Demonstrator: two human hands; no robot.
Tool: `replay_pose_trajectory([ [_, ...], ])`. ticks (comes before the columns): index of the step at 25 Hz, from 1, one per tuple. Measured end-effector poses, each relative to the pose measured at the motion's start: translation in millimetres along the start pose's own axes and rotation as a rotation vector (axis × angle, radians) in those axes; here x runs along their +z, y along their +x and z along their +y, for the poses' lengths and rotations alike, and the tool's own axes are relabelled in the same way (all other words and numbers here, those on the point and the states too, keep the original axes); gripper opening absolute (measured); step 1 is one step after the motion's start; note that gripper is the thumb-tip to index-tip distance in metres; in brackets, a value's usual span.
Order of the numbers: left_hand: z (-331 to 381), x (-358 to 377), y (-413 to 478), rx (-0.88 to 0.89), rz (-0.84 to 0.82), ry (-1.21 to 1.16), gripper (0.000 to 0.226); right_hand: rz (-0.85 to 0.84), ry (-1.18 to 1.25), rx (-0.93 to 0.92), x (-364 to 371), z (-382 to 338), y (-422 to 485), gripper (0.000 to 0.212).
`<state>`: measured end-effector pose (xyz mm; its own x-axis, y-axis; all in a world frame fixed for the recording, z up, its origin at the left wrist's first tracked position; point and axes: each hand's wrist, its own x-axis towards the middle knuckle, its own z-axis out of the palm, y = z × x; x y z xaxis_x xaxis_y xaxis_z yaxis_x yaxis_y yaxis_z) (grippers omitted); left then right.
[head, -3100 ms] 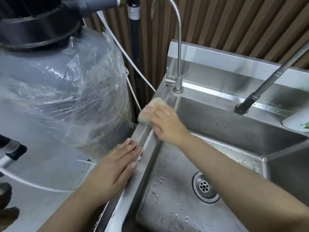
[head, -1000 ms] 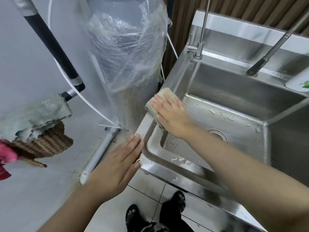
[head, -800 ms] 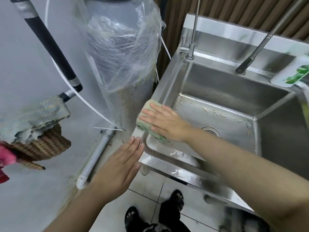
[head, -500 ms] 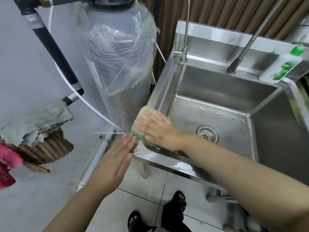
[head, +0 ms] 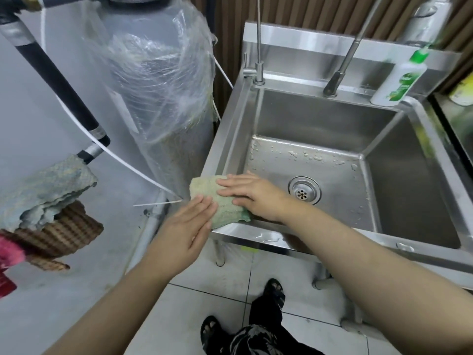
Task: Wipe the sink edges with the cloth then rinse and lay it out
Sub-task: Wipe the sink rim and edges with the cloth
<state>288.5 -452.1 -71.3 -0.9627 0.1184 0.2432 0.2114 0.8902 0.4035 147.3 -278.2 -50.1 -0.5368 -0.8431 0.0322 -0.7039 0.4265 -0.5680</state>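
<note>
A pale green cloth point(head: 204, 187) lies folded over the front-left corner of the steel sink point(head: 230, 129). My right hand point(head: 252, 194) presses flat on the cloth, fingers pointing left, without curling around it. My left hand point(head: 190, 225) is flat with fingers together at the outside of that corner, its fingertips touching the cloth's near edge. The basin floor is wet with droplets around the drain point(head: 304, 190).
A plastic-wrapped grey tank point(head: 158, 80) stands close to the sink's left side. Two taps point(head: 258, 73) point(head: 335, 83) and a green-capped soap bottle point(head: 399, 78) stand on the back ledge. A rag point(head: 43, 188) hangs on a basket at left. My feet stand on the tiled floor.
My right hand has slid the cloth down the left rim to the front-left corner. My left hand moved along the outside and now touches the cloth. The view has pulled back.
</note>
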Motion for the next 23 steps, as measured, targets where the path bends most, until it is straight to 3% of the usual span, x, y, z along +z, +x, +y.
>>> replay_pose_trajectory([
  [4,-1,-13,21,0.056,-0.010,-0.047,0.040,0.069,-0.207,0.099,-9,-11,-6,0.030],
  [7,-18,-9,46,0.082,-0.119,0.059,0.058,0.088,-0.122,0.245,-12,-16,-16,0.026],
  [12,3,17,23,-0.006,-0.028,0.221,0.059,0.178,-0.102,0.501,-16,-16,-48,0.025],
  [17,39,26,24,-0.185,0.026,0.257,0.052,0.387,0.111,0.537,-24,-8,-76,0.030],
  [21,39,28,27,-0.044,0.042,0.224,0.053,0.252,0.047,0.441,-23,-15,-90,0.032],
  [23,59,38,28,-0.166,0.029,0.222,0.051,0.204,0.015,0.396,-19,-17,-93,0.032],
])
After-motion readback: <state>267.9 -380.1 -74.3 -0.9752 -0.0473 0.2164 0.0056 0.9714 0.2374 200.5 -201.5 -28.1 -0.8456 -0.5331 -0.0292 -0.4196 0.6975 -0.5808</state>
